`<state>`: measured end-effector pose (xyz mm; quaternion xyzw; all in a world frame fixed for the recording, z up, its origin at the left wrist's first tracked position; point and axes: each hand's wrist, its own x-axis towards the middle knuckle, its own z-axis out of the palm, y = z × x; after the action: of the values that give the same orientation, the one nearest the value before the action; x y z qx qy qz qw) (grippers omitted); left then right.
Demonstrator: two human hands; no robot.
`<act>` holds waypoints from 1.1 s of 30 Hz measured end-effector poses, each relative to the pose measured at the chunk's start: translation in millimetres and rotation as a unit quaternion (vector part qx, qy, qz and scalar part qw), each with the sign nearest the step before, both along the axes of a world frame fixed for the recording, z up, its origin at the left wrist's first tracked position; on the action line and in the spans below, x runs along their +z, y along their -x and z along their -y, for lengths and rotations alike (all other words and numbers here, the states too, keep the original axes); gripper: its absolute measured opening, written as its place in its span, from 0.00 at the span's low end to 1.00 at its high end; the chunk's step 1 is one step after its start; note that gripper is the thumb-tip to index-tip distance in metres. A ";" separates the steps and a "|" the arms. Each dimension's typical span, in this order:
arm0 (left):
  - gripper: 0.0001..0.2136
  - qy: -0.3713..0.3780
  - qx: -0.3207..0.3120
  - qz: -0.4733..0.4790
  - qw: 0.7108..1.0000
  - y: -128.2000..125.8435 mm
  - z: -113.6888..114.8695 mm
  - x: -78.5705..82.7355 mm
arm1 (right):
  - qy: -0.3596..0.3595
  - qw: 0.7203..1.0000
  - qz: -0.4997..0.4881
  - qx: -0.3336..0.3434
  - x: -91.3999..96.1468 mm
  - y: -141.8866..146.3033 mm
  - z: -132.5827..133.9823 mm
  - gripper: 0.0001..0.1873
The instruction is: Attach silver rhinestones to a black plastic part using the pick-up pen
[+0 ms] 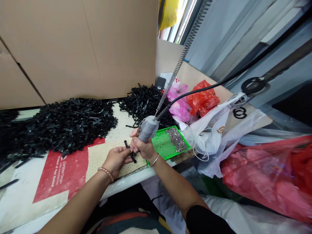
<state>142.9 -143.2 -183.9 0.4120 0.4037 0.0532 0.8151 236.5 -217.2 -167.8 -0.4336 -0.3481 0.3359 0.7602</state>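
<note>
Now you have two hands at work. Your right hand point(143, 150) closes its fingers point(135, 143) around one grey rotary tool handpiece point(148, 128). Your left hand point(117, 161) holds one black plastic piece point(132, 156) at its fingertips point(126, 158), between both hands. Two heaps of black plastic pieces point(58, 125) and one green tray point(185, 146) lie near.

A strip of white bench top point(116, 121) leaves a passage between two heaps of black plastic pieces point(58, 126), reaching the cardboard wall point(73, 48) along the far edge. Rightward, a green perforated tray point(161, 146), a grey handpiece point(147, 129) and its black cable point(190, 94) obstruct the way toward the plastic bags point(207, 143).
</note>
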 end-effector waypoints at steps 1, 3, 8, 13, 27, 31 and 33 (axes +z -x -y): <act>0.09 -0.001 0.001 0.003 1.000 -0.2 0.3 0.4 | 0.001 1.000 0.007 0.008 -2.3 -0.5 0.1 0.17; 0.10 -0.002 0.002 0.006 1.000 -0.3 0.7 0.5 | 0.008 1.000 0.016 0.023 -6.7 -0.6 -0.3 0.17; 0.09 -0.004 0.001 0.005 1.000 0.3 1.5 1.4 | 0.014 0.999 0.007 0.038 -4.2 1.0 0.4 0.19; 0.09 0.005 0.006 -0.021 1.000 0.1 1.9 9.5 | -0.031 0.996 -0.021 -0.087 19.6 -8.0 23.2 0.19; 0.09 -0.010 -0.014 -0.010 1.000 4.0 1.4 11.8 | 0.024 0.982 -0.017 -0.185 -16.6 -20.8 48.8 0.15; 0.09 -0.006 -0.013 -0.011 1.000 4.5 0.4 9.0 | 0.032 0.983 -0.004 -0.182 -19.6 -23.3 47.0 0.16; 0.09 -0.005 -0.013 -0.013 1.000 4.4 0.2 8.7 | 0.039 0.982 0.008 -0.183 -21.4 -24.7 46.7 0.16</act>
<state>138.4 -143.4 -175.2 0.4220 0.4088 0.0397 0.8082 261.2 -263.9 -189.2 -0.5222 -0.2552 0.2011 0.7885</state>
